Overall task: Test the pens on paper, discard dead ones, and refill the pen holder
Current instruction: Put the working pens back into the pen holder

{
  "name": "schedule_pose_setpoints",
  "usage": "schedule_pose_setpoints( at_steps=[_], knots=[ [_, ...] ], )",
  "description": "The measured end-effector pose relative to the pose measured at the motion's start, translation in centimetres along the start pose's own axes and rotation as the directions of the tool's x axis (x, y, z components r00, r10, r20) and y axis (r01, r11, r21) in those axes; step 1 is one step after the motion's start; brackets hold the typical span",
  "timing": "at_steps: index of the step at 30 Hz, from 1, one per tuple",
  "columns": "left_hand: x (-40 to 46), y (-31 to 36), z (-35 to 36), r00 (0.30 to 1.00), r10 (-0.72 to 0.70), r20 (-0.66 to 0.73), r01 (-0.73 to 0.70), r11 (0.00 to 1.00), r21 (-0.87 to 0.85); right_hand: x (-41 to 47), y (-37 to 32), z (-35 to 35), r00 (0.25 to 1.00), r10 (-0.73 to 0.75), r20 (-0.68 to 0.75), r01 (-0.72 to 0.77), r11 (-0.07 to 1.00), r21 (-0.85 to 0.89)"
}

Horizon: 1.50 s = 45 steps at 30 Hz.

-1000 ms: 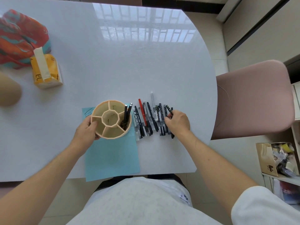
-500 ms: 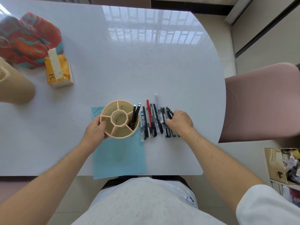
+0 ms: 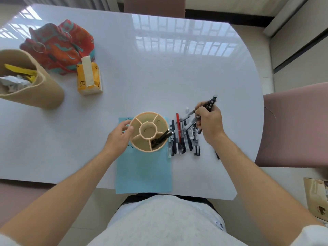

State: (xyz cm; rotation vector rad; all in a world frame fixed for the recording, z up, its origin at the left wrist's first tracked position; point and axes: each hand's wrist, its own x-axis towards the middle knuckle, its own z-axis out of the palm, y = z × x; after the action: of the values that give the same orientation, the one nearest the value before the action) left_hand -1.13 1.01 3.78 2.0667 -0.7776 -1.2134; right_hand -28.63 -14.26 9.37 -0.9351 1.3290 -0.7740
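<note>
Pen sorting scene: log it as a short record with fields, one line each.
left hand: fingers on the side of the pen holder
right hand: grips a bunch of pens, lifted off the table
pen holder: on the blue paper, two dark pens in one outer compartment
loose pens: in a row right of the holder
bin: far left, scraps inside

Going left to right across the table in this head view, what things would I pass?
Tan bin → colourful bag → orange tissue pack → left hand → pen holder → row of pens → right hand → pink chair.
</note>
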Motion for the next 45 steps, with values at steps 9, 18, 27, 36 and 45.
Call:
schedule_pose_setpoints(
  at_steps=[9,18,27,36,45],
  knots=[
    [-0.5,0.1,0.6,0.999,0.012,-0.030,-0.012,1.000,0.000,0.2,0.0,8.3,0.977,0.043,0.211,-0.024,0.996,-0.091],
    [-0.5,0.1,0.8,0.999,0.018,-0.026,-0.018,1.000,0.008,0.0,1.6,8.4,0.985,0.138,0.104,-0.146,0.986,0.076],
    [-0.2,0.2,0.8,0.999,0.017,-0.029,-0.016,1.000,0.018,-0.9,1.9,8.6,0.977,0.178,0.118,-0.194,0.971,0.142],
    [0.1,-0.2,0.8,1.000,0.003,-0.031,-0.004,1.000,-0.029,0.2,4.4,2.0,0.999,0.012,0.033,-0.008,0.991,-0.132],
    [-1.2,-0.8,0.4,1.000,0.008,-0.006,-0.008,0.992,-0.125,1.5,9.5,-5.1,0.990,0.072,-0.122,-0.140,0.643,-0.753]
  ],
)
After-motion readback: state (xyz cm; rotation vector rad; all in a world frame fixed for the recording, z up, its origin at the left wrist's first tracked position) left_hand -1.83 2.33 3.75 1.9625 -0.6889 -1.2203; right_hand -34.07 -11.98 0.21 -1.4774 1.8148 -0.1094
